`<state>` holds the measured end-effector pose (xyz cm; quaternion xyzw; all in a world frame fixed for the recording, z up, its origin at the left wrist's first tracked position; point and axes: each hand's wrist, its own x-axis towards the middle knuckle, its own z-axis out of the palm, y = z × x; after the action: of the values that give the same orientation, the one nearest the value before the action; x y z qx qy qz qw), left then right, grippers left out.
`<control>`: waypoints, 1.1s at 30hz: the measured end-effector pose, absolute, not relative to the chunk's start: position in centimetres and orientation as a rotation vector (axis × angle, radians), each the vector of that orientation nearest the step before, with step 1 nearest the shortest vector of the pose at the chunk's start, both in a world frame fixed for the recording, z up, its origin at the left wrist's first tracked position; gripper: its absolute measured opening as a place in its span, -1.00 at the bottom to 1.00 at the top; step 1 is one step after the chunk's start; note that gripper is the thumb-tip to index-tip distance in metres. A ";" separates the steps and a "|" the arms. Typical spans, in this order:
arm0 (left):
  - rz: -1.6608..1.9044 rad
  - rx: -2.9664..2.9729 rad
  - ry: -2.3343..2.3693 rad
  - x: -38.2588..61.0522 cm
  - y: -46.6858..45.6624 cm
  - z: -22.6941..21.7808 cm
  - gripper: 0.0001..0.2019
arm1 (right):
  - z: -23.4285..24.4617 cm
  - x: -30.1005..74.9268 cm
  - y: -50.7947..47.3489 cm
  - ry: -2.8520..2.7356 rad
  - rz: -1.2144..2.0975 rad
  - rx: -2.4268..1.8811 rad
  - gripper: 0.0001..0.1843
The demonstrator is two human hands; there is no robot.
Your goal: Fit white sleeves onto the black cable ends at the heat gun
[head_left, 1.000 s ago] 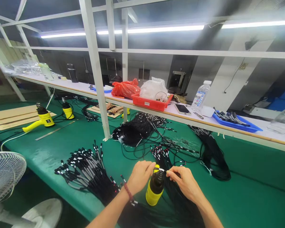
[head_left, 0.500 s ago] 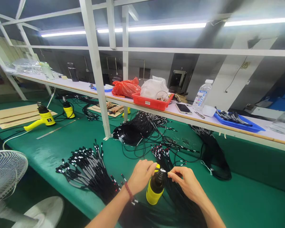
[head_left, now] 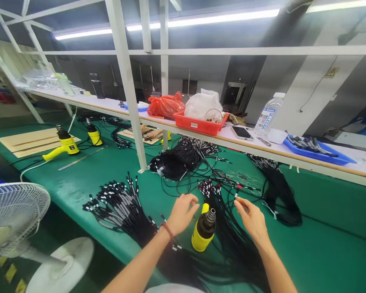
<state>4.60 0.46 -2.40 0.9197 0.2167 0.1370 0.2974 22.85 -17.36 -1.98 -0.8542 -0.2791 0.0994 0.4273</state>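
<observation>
My left hand (head_left: 183, 213) is raised just left of an upright yellow-and-black heat gun (head_left: 203, 232). Its fingers and thumb are apart, with nothing between them. On the other side of the heat gun, my right hand (head_left: 252, 217) pinches a thin black cable (head_left: 236, 195) near its end, where a white band and a red tip show. Behind the heat gun lies a bundle of black cables (head_left: 222, 215) with red and white ends. To my left, a larger bundle (head_left: 122, 207) has grey sleeves and white-marked black tips.
A shelf above the green table (head_left: 332, 240) bears a red tray (head_left: 198, 123), a phone (head_left: 242, 133), a bottle (head_left: 268, 114) and a blue tray (head_left: 338, 158). More heat guns (head_left: 67, 144) stand left. A person's hand (head_left: 154, 133) shows farther back. A fan (head_left: 15, 219) stands at lower left.
My hands have moved apart. The cable end they held together over the heat gun's nozzle has gone right with my right hand, and my left hand has let go.
</observation>
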 end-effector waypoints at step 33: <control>-0.316 2.715 0.386 -2.0 0.5 -11.4 -0.81 | -3.5 22.6 -23.3 -0.790 0.380 -1.970 -0.56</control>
<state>-1.99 0.50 -11.43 0.9657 0.1374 -0.1125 0.1893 22.64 -23.29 -3.46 -0.8050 -0.3227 0.1553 0.4730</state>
